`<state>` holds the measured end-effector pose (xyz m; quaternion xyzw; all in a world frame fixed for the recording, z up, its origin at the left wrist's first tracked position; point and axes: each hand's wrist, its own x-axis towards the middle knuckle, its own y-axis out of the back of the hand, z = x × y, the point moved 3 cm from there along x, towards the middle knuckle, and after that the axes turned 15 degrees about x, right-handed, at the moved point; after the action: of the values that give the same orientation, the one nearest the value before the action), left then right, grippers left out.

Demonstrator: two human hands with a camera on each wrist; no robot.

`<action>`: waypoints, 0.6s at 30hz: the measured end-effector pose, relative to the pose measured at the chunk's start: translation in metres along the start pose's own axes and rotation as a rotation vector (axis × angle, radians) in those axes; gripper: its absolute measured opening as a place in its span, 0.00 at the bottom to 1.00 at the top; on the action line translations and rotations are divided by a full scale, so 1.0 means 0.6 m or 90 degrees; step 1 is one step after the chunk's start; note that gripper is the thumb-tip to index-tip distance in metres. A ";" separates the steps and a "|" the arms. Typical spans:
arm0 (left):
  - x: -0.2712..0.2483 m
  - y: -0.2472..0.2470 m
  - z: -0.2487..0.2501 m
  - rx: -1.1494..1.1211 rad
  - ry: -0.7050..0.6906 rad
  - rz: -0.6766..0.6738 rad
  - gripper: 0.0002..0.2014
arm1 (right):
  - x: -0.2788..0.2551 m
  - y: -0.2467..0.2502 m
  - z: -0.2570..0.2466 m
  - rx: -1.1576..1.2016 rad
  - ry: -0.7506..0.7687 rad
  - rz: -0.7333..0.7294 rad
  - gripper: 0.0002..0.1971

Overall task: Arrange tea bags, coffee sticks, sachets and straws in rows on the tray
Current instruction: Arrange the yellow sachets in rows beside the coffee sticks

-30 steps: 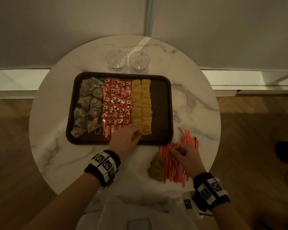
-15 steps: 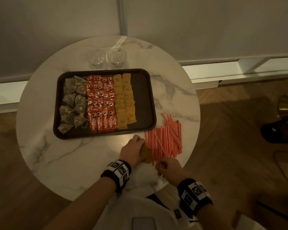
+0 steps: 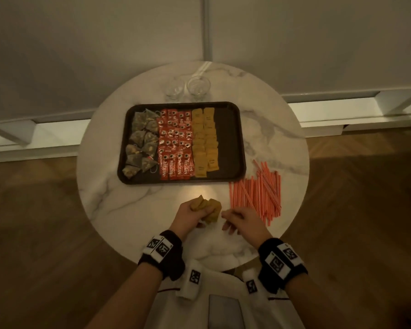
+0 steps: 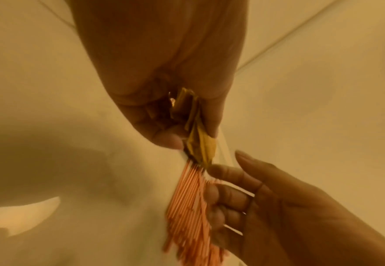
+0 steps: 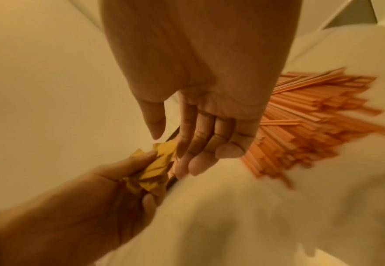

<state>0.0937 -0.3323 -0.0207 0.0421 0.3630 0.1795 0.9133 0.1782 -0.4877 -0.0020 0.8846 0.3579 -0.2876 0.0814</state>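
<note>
Dim room, round marble counter point(image 3: 105, 198) against a pale wall, two glasses point(image 3: 188, 87) behind the tray point(image 3: 233, 143). On the tray the tea bags point(image 3: 141, 141), coffee sticks point(image 3: 175, 143) and sachets point(image 3: 204, 141) already lay in rows left to right; the right strip was bare, I judged kept for the straws point(image 3: 256, 193), which lay loose on the counter just right of the tray's near corner. My left hand point(image 3: 190, 216) had its fingers clamped on a bunch of leftover sachets point(image 3: 210, 207), held above the near counter so I could feed them out one at a time. My right hand point(image 3: 243, 222) hung beside it, fingers point(image 5: 200, 142) loosely apart, holding nothing, close enough to pick one off the bunch.
</note>
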 end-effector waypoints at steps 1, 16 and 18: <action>-0.009 0.004 0.007 -0.035 -0.008 -0.007 0.10 | 0.004 -0.009 -0.014 0.015 0.015 -0.006 0.09; -0.050 0.041 0.016 -0.202 -0.059 0.005 0.12 | 0.019 -0.058 -0.077 0.012 0.061 0.023 0.04; -0.050 0.043 0.018 -0.210 -0.066 -0.007 0.12 | 0.021 -0.053 -0.078 0.028 0.071 0.046 0.03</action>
<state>0.0732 -0.3183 0.0124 -0.1010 0.2810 0.2291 0.9265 0.1851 -0.4409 0.0313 0.9132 0.3235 -0.2424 0.0522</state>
